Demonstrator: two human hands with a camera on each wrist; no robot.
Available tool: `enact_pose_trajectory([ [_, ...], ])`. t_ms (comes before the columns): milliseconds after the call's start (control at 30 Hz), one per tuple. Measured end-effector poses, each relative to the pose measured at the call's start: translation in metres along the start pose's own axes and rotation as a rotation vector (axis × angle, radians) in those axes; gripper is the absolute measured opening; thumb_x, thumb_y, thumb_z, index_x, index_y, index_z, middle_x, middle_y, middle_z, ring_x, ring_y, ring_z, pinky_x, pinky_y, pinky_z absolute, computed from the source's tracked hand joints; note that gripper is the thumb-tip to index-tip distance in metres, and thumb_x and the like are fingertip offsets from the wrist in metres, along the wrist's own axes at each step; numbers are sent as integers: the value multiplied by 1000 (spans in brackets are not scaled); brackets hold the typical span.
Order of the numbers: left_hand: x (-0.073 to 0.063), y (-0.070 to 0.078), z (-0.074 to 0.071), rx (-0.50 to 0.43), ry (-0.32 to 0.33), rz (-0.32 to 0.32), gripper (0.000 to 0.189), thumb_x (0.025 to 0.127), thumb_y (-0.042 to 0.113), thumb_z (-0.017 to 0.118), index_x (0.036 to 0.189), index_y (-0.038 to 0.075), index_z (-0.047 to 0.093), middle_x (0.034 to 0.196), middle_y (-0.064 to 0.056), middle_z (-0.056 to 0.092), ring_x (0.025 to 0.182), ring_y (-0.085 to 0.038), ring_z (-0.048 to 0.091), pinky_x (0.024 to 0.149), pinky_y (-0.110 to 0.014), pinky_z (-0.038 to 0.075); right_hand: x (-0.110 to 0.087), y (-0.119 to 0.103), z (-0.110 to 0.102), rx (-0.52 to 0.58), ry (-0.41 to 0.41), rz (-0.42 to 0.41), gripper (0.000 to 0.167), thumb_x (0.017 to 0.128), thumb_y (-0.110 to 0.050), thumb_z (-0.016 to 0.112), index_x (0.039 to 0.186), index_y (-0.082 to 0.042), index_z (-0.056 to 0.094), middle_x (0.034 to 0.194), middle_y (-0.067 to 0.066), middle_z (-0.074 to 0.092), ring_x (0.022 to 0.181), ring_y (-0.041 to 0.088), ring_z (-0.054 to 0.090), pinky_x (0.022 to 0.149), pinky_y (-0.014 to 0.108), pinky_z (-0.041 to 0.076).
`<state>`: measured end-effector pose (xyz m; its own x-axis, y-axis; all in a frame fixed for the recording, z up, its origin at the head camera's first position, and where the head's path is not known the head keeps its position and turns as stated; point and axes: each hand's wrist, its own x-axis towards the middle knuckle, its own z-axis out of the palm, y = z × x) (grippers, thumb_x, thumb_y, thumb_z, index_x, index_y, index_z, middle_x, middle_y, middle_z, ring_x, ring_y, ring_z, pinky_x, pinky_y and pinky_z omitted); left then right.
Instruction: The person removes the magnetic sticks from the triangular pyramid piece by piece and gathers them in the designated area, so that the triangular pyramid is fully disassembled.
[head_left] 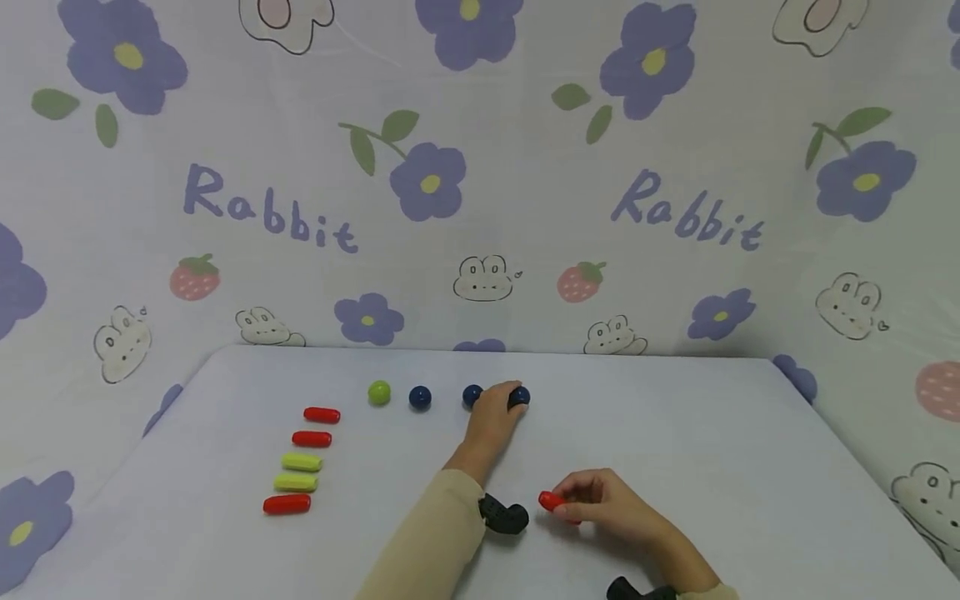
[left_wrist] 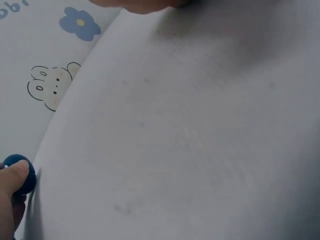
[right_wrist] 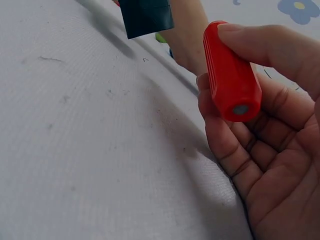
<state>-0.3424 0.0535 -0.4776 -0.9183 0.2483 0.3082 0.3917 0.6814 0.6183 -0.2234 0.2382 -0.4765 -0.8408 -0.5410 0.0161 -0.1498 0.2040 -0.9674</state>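
Observation:
My left hand (head_left: 491,414) reaches to the back of the table and grips a dark blue ball (head_left: 520,396) between thumb and fingers; the left wrist view shows the thumb on this blue ball (left_wrist: 22,175). Just left of that hand, partly behind it, is another blue ball (head_left: 472,395). Nearer the front, my right hand (head_left: 603,504) pinches a red rod (head_left: 551,500) with thumb and fingers. In the right wrist view the red rod (right_wrist: 232,75) has grooved sides and a small grey metal disc in its end.
Further left along the back lie a blue ball (head_left: 420,398) and a green ball (head_left: 379,392). A slanted column on the left holds red rods (head_left: 287,504) and yellow rods (head_left: 302,462). A patterned cloth (head_left: 525,192) hangs behind the white table (head_left: 675,417).

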Motion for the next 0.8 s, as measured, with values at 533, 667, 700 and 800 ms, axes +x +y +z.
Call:
enact_pose_trajectory([
  [533,-5,-8,6,-3,83,55,53,86,16,66,133,-1,47,134,-16,53,125,-26,49,105,-35,40,-1,-4,0,13,1,6,28,88,-9,62,105,12,60,86,-9,67,70,2,56,63,18,49],
  [667,-7,-9,5,-11,91,36,51,86,14,66,132,-1,49,131,-16,55,124,-26,51,104,-35,41,0,-2,0,6,-3,6,27,88,-9,62,104,13,60,85,-8,65,71,1,56,64,17,48],
  [700,-7,-9,5,-12,91,32,51,86,14,66,132,-1,49,131,-16,55,124,-26,51,103,-34,41,0,-1,0,4,-2,6,27,88,-10,62,104,12,61,84,-8,65,71,1,56,64,17,48],
  [800,-8,-8,4,-16,93,37,50,86,14,66,131,-1,50,131,-16,55,123,-26,51,103,-34,42,0,-1,-1,-5,0,6,27,87,-10,62,104,12,61,85,-8,65,72,1,56,64,17,48],
])
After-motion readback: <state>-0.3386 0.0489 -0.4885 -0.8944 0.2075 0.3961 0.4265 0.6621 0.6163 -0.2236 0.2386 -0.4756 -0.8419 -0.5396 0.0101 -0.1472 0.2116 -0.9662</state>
